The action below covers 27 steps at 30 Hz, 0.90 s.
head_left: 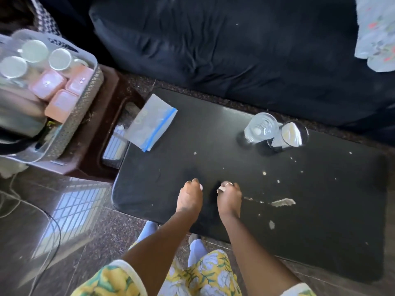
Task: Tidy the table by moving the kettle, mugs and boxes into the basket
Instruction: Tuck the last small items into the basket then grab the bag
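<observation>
At the far left a grey woven basket (81, 116) rests on a dark brown stool. Inside it lie up to three clear mugs (59, 59), three pink boxes (47, 83) and a steel kettle (19, 122) with a black handle. My left hand (190, 196) and my right hand (229, 197) hang side by side over the near middle of the black table (213, 159), fingers curled downward and holding nothing. Both hands are far from the basket.
A zip bag (151, 122) with a blue seal lies at the table's left end. Two glass jars (259, 128) stand at the back right. Crumbs and a smear (283, 202) mark the tabletop. A dark sofa (235, 50) runs behind; cables lie on the floor at left.
</observation>
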Each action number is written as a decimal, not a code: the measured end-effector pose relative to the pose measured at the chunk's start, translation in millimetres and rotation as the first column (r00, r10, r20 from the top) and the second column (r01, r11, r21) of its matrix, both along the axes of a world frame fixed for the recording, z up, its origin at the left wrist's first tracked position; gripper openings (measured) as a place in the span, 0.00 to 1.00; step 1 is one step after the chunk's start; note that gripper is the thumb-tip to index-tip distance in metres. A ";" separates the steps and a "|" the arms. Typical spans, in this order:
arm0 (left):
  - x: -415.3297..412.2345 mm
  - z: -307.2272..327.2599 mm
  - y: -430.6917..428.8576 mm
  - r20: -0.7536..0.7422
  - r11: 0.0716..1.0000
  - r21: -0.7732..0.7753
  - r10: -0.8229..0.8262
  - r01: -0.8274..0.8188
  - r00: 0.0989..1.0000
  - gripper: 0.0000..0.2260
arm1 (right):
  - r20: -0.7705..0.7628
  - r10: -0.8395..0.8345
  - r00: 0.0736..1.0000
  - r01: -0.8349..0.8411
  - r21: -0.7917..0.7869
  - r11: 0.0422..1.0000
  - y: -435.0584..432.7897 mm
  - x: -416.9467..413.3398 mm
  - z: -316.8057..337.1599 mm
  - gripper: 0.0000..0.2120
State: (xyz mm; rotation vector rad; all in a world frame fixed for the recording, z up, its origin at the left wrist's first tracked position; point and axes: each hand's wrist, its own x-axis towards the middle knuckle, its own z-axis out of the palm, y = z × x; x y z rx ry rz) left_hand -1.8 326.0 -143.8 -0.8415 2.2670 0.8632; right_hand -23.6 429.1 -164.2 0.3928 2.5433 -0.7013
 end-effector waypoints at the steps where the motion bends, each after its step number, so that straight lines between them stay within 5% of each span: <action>1: -1.0 2.0 -10.1 -0.013 0.999 0.004 0.041 -0.041 0.999 0.06 | -0.013 0.022 1.000 -0.022 -0.021 1.000 -12.5 -4.5 1.6 0.12; 11: -5.4 41.0 -154.1 -0.355 0.885 -0.064 0.411 -0.461 0.839 0.08 | -0.179 0.371 0.911 -0.406 -0.229 0.885 -181.3 -42.6 35.0 0.14; 19: 0.6 82.1 -266.9 -0.685 0.642 -0.108 0.506 -0.759 0.525 0.08 | -0.436 0.411 0.800 -0.578 -0.380 0.722 -319.8 -48.3 84.4 0.10; 23: 12.5 86.2 -302.6 -0.679 0.527 -0.053 0.604 -0.848 0.418 0.08 | -0.488 0.485 0.726 -0.678 -0.391 0.623 -366.7 -36.2 95.3 0.09; 27: 27.8 75.3 -322.9 -0.538 0.454 -0.089 0.727 -0.887 0.426 0.11 | -0.478 0.583 0.657 -0.752 -0.358 0.554 -394.4 -22.0 89.2 0.09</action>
